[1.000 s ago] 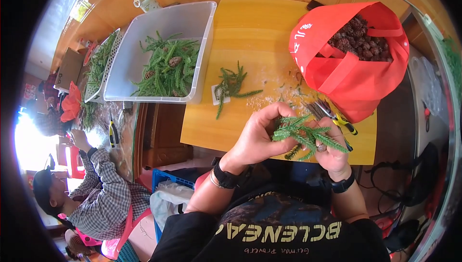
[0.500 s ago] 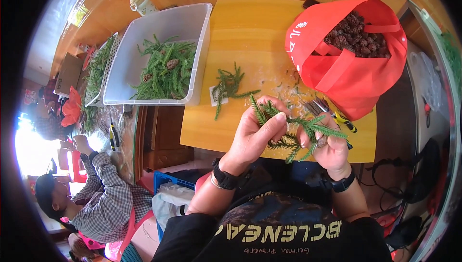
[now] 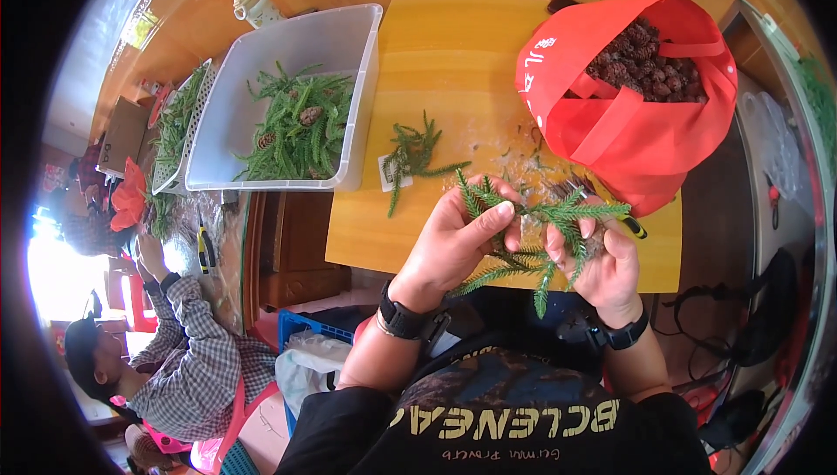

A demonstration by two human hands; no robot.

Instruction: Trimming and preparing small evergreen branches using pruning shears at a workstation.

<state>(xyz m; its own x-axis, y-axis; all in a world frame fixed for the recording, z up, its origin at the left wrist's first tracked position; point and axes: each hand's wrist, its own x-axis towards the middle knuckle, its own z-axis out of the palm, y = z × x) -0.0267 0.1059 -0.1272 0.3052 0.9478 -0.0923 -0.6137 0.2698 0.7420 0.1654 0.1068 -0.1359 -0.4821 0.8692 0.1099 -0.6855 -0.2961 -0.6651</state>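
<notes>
OK, both hands occupied: left hand [image 3: 458, 244] pinching green sprig [image 3: 571, 211] between thumb and fingers, right hand [image 3: 617, 274] gripping its other side, brownish cone [image 3: 596, 246] partly hidden by palm. Sprig held up over near edge of yellow bench [image 3: 462, 56]. Loose sprig [image 3: 420, 150] on bench beyond left hand, overlapping white card [image 3: 385, 177]. Yellow-black tool handle [image 3: 636, 227] just past right hand. Red bag [image 3: 649, 143] of brown cones [image 3: 641, 61] at right. Translucent bin [image 3: 369, 100] at left, green cuttings [image 3: 292, 154] inside. Farther left, person in checked shirt [image 3: 196, 383].
</notes>
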